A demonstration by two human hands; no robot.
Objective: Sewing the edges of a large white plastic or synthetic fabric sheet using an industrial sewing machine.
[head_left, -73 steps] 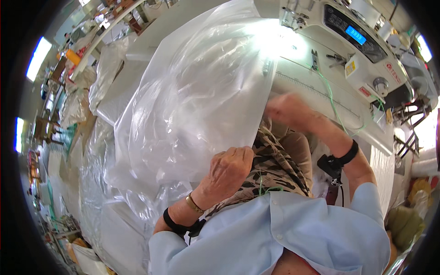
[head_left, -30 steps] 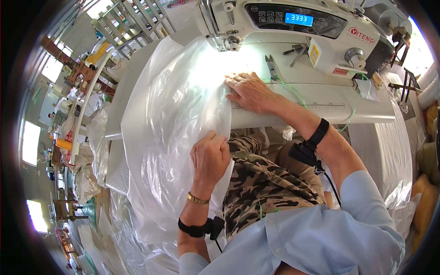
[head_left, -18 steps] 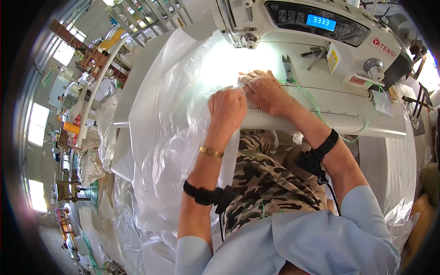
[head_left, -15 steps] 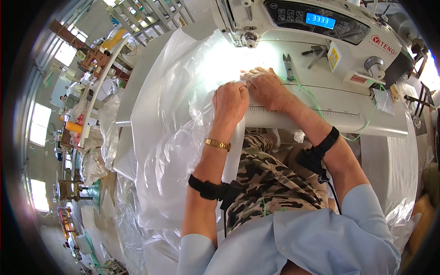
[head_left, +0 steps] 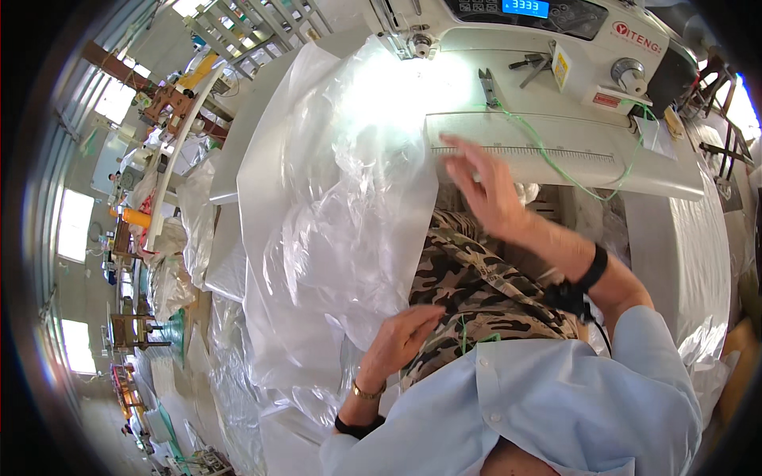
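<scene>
A large translucent plastic sheet point(head_left: 333, 230) runs from under the lit head of a sewing machine point(head_left: 421, 46) down over the table's front edge toward my lap. My right hand point(head_left: 486, 186) is raised in front of the table edge, just right of the sheet, fingers apart and holding nothing. Lower down, my left hand point(head_left: 401, 339) hovers over my thigh beside the sheet's right edge. Its fingers are stretched out and look empty; whether they touch the plastic I cannot tell.
Thread snips point(head_left: 487, 87) lie on the table right of the needle area. Loose green thread point(head_left: 548, 155) trails across the ruler strip point(head_left: 532, 151) and over the edge. More plastic sheeting point(head_left: 675, 254) hangs at the right. Frames and workbenches stand at the far left.
Both hands have come off the sheet near the needle. The left dropped back toward my lap; the right drew back slightly and opened. The view has shifted, so the machine sits higher.
</scene>
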